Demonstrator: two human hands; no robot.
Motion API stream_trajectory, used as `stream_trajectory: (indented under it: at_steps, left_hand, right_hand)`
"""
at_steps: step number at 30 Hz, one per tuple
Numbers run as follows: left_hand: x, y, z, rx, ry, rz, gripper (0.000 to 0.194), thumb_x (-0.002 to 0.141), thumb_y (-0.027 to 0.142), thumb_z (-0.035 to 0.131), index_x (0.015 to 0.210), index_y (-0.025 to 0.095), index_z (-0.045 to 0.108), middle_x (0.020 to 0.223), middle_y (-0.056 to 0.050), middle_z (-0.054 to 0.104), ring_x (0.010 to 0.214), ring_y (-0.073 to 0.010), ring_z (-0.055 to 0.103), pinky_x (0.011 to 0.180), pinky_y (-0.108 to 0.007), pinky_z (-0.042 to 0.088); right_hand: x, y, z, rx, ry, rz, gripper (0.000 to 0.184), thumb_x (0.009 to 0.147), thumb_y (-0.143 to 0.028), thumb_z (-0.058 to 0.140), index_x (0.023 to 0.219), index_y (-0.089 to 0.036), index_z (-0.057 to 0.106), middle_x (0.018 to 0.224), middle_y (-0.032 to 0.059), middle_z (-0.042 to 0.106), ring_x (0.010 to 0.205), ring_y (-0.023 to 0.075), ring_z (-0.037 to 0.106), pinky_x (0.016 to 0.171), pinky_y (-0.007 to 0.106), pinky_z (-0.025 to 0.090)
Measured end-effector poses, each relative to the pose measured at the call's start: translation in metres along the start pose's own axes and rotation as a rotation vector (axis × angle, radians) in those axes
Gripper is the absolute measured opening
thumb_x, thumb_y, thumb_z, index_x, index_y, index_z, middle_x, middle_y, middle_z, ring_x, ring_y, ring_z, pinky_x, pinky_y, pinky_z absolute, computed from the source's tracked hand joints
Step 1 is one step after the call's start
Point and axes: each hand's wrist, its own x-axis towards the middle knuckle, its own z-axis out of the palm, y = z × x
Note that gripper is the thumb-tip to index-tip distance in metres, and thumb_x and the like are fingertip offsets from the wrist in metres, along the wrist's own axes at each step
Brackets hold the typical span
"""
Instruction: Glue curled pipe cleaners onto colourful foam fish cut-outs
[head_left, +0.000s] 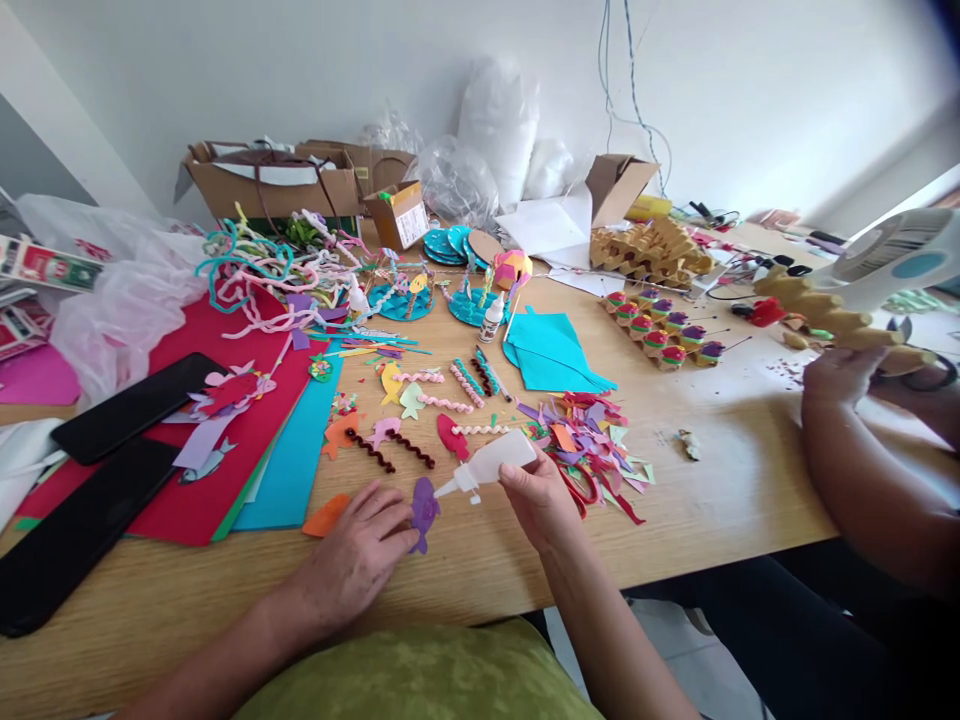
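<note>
My right hand (538, 497) is closed round a white glue bottle (495, 460), which is tilted so that its nozzle meets a purple paper fish (424, 512) on the table. The bottle's small cap hangs below the neck. My left hand (360, 545) lies flat with fingers stretched out, its fingertips at the fish's left edge. An orange paper fish (327, 515) is partly under my left hand. Just beyond, a red paper fish (451, 437) touches a cream twisted pipe cleaner (481, 430). Brown twisted pipe cleaners (409, 450) lie by a pink fish (385, 430).
Paper scraps (592, 440) partly cover red scissors (579, 488) at right. Two black phones or flat cases (90, 530) lie left on red paper (187, 490). A small glue bottle (492, 320) stands farther back. A co-worker's hands (847, 380) hold egg carton (832, 310) and scissors.
</note>
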Motion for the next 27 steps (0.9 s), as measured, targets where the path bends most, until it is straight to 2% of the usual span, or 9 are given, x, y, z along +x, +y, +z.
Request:
stream_trajectory:
  at_steps: [3,8,13,18,21,24,27]
  left_hand:
    - [0.0,0.0,0.0,0.007,0.005,0.003,0.027,0.088,0.008,0.039,0.096,0.02,0.062,0.096,-0.005,0.062,0.1,-0.0226,0.05,0.098,-0.046,0.037]
    - [-0.006,-0.004,0.009,0.05,0.057,0.012,0.033,0.081,0.004,0.039,0.098,0.022,0.062,0.099,-0.004,0.064,0.102,-0.0221,0.052,0.1,-0.045,0.035]
    - [-0.014,-0.015,0.017,0.087,0.085,0.067,0.033,0.083,0.007,0.042,0.106,0.022,0.06,0.105,-0.003,0.065,0.107,-0.0206,0.053,0.106,-0.041,0.031]
    - [-0.014,-0.019,0.018,0.091,0.091,0.094,0.029,0.084,0.01,0.046,0.106,0.023,0.06,0.107,-0.003,0.065,0.107,-0.0198,0.054,0.106,-0.037,0.034]
    - [-0.012,-0.015,0.013,0.067,0.107,0.051,0.025,0.085,0.011,0.046,0.102,0.023,0.061,0.105,-0.003,0.064,0.102,-0.0193,0.056,0.105,-0.036,0.035]
    - [-0.011,-0.012,-0.002,0.047,0.15,0.021,0.024,0.085,0.013,0.048,0.1,0.024,0.063,0.101,-0.003,0.065,0.102,-0.0184,0.057,0.105,-0.032,0.035]
    - [-0.008,-0.012,-0.017,-0.005,0.192,0.036,0.025,0.082,0.014,0.055,0.102,0.026,0.063,0.101,-0.001,0.066,0.1,-0.0158,0.06,0.101,-0.022,0.039]
  right_hand:
    - [0.001,0.003,0.001,0.198,0.038,0.041,0.041,0.05,-0.038,0.082,0.081,-0.021,0.062,0.078,0.0031,0.068,0.073,0.0211,0.064,0.068,0.033,0.051]
    - [0.001,0.003,0.001,0.488,0.026,0.127,0.035,0.055,-0.036,0.082,0.082,-0.021,0.064,0.08,0.0007,0.07,0.071,0.016,0.065,0.057,0.024,0.051]
    - [0.005,-0.002,0.002,0.622,-0.034,0.142,0.022,0.069,-0.033,0.075,0.083,-0.02,0.063,0.08,-0.0003,0.07,0.065,0.0114,0.062,0.056,0.021,0.052]
    - [0.01,-0.012,0.009,0.737,-0.029,0.136,0.017,0.072,-0.027,0.073,0.084,-0.018,0.064,0.081,0.0005,0.07,0.062,0.0091,0.061,0.057,0.018,0.053]
    - [0.011,-0.022,0.014,0.791,-0.059,0.137,0.024,0.067,-0.025,0.077,0.086,-0.019,0.064,0.084,0.0018,0.071,0.066,0.0091,0.063,0.058,0.016,0.053]
    - [0.012,-0.03,0.018,0.83,-0.066,0.132,0.029,0.062,-0.023,0.08,0.086,-0.018,0.064,0.084,0.0026,0.072,0.069,0.0102,0.065,0.059,0.015,0.053]
    - [0.014,-0.034,0.02,0.83,-0.069,0.162,0.027,0.062,-0.022,0.079,0.084,-0.016,0.064,0.082,0.0025,0.072,0.068,0.0107,0.066,0.06,0.016,0.054]
